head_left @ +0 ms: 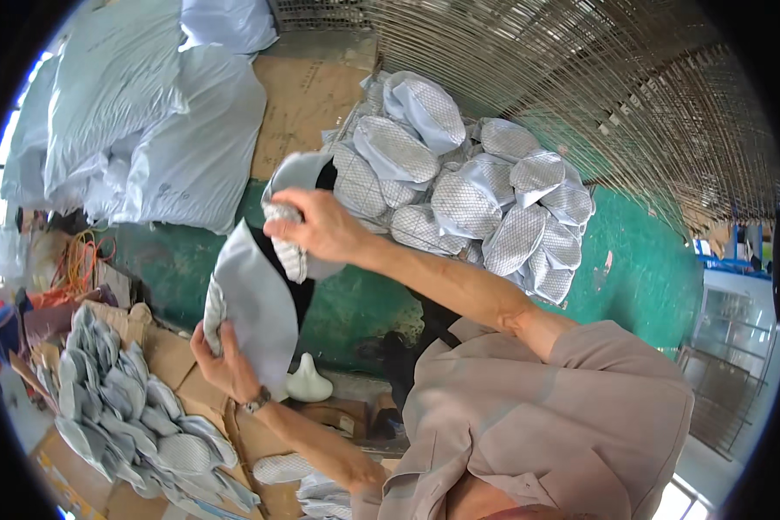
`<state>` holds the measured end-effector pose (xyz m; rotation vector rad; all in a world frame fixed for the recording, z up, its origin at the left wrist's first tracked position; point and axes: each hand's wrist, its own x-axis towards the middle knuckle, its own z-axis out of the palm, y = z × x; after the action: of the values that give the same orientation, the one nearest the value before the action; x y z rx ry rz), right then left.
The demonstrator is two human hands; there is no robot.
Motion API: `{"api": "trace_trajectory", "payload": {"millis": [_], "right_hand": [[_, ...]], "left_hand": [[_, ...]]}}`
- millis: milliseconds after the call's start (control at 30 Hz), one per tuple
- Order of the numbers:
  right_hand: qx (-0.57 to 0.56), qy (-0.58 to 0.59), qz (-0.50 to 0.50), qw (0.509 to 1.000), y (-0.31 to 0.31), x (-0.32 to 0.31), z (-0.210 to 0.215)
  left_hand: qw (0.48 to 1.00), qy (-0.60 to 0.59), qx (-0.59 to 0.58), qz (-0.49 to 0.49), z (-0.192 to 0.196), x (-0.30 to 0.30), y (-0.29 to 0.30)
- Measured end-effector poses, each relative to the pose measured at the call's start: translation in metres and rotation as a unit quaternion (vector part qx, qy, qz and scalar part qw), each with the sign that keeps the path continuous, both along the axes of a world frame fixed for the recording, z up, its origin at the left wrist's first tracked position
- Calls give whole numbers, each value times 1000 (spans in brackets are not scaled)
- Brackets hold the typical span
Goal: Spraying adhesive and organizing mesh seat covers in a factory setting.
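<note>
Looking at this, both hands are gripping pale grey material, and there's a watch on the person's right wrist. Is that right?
Not quite: the head view shows the watch on the left wrist. Both the left hand and the right hand do grip pale grey material.

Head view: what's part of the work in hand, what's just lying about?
Likely part of the work:
- grey piece in left hand
- quilted piece in right hand
- slipper-shaped pile on green surface

Apparently lying about:
- orange cords
- white saddle-shaped object
</note>
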<state>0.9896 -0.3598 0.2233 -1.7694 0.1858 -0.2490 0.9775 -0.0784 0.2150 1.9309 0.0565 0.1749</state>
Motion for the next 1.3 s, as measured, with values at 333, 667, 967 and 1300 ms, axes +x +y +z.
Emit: {"api": "trace_trajectory", "payload": {"millis": [333, 667, 967, 1300], "right_hand": [[39, 61, -166, 983, -173, 0, -62], [225, 113, -216, 943, -293, 24, -91], [-8, 152, -315, 937, -366, -13, -189], [-111, 325, -154, 926, -246, -174, -236]], "left_hand": [[998, -25, 41, -42, -87, 32, -215], [994, 88, 22, -55, -116, 74, -253], [928, 39, 168, -329, -203, 1, -315], [848, 178, 165, -471, -313, -66, -296]]}}
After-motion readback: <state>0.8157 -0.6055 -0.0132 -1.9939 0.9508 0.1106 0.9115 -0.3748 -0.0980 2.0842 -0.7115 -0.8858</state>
